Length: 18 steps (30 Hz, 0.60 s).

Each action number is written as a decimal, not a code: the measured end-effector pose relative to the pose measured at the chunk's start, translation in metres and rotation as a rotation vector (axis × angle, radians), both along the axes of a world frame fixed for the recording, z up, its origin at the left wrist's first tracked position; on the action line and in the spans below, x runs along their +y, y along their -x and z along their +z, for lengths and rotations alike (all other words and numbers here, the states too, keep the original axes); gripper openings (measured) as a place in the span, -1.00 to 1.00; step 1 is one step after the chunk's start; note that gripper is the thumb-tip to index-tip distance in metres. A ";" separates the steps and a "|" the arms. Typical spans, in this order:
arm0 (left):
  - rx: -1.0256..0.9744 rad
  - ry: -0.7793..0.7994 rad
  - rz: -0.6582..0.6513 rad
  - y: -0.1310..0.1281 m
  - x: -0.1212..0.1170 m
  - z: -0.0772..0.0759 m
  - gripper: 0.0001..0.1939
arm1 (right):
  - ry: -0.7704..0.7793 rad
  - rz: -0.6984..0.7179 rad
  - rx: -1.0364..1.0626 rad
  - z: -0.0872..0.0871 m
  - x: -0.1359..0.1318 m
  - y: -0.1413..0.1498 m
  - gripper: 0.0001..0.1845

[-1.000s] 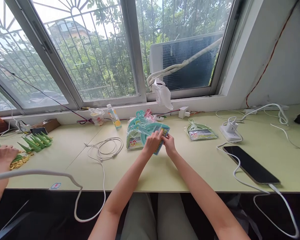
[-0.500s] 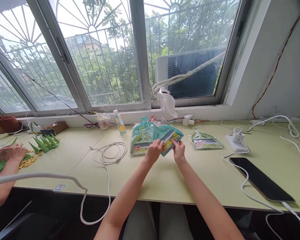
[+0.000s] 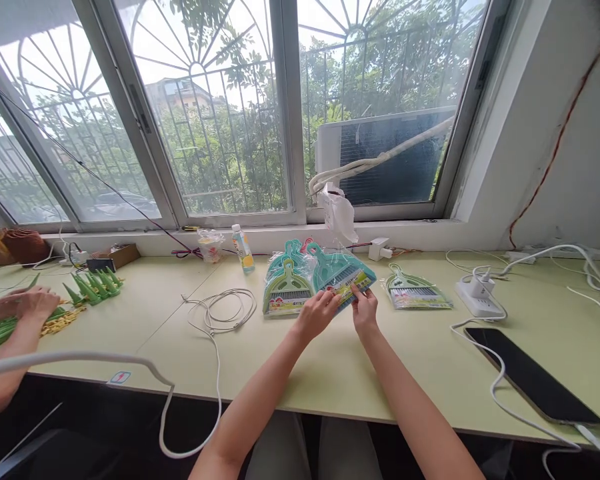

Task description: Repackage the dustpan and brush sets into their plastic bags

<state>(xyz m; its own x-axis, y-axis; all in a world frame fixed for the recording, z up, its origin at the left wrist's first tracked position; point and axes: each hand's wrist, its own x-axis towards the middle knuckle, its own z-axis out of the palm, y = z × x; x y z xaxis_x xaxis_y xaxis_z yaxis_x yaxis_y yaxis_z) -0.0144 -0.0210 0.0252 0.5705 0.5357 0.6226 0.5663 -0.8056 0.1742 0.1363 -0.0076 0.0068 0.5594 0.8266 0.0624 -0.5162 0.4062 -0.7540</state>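
The wrapped teal dustpan set (image 3: 336,272) was tilted over the table (image 3: 340,373), its handle pointing away and leftward to the window (image 3: 235,147), its long axis slanting back to the label edge nearest the person. Forearms converging, the left hand (image 3: 319,313) curled round its near-left corner while the right hand (image 3: 365,309) pinched the near edge, thumb on top. One green set (image 3: 289,292) topped an uncountable pile at left; one light-green set (image 3: 414,291) and one phone (image 3: 530,370) lay at right.
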 end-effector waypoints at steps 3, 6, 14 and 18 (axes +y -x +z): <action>-0.431 0.040 0.177 -0.001 0.002 0.003 -0.55 | -0.022 -0.008 -0.015 0.000 0.000 -0.002 -0.56; -0.848 0.261 0.191 0.002 0.010 0.008 -0.26 | -0.057 0.010 -0.039 0.000 0.000 -0.001 -0.57; -0.935 1.100 -0.317 -0.006 0.018 0.000 -0.49 | -0.079 0.073 0.012 -0.003 0.002 0.005 -0.56; -0.869 1.239 -0.309 -0.014 0.014 -0.003 -0.55 | -0.095 0.049 0.043 -0.003 0.003 0.000 -0.56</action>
<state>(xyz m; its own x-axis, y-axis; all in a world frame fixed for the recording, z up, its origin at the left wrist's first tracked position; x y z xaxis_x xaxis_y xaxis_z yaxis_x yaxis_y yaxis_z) -0.0008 -0.0072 0.0218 0.4619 0.8834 0.0795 -0.2164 0.0253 0.9760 0.1365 -0.0050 0.0036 0.5220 0.8446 0.1188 -0.5681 0.4482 -0.6902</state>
